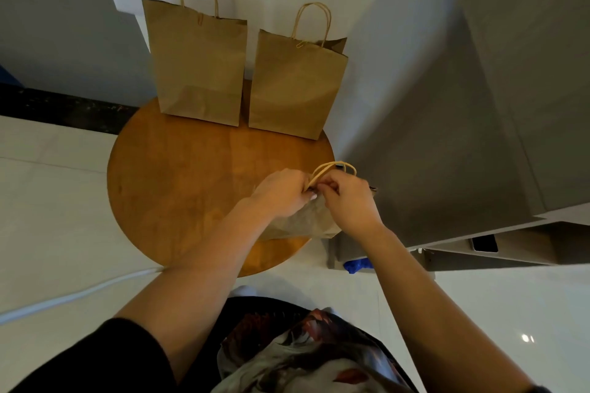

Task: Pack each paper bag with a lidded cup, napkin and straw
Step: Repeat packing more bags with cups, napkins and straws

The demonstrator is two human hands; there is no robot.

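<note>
Two brown paper bags stand upright at the far side of a round wooden table (178,175): a left bag (198,70) and a right bag (297,86), both with twisted paper handles up. A third paper bag (306,220) sits at the near right edge of the table, under my hands. My left hand (281,191) and my right hand (348,201) meet at its top, both pinching the bag's rim by the handles (332,167). What is inside any bag is hidden. No cup, napkin or straw shows.
A grey wall and cabinet (479,105) rise close on the right of the table. A white cable (73,297) runs over the pale floor at left. Something blue (357,265) lies on the floor below the cabinet.
</note>
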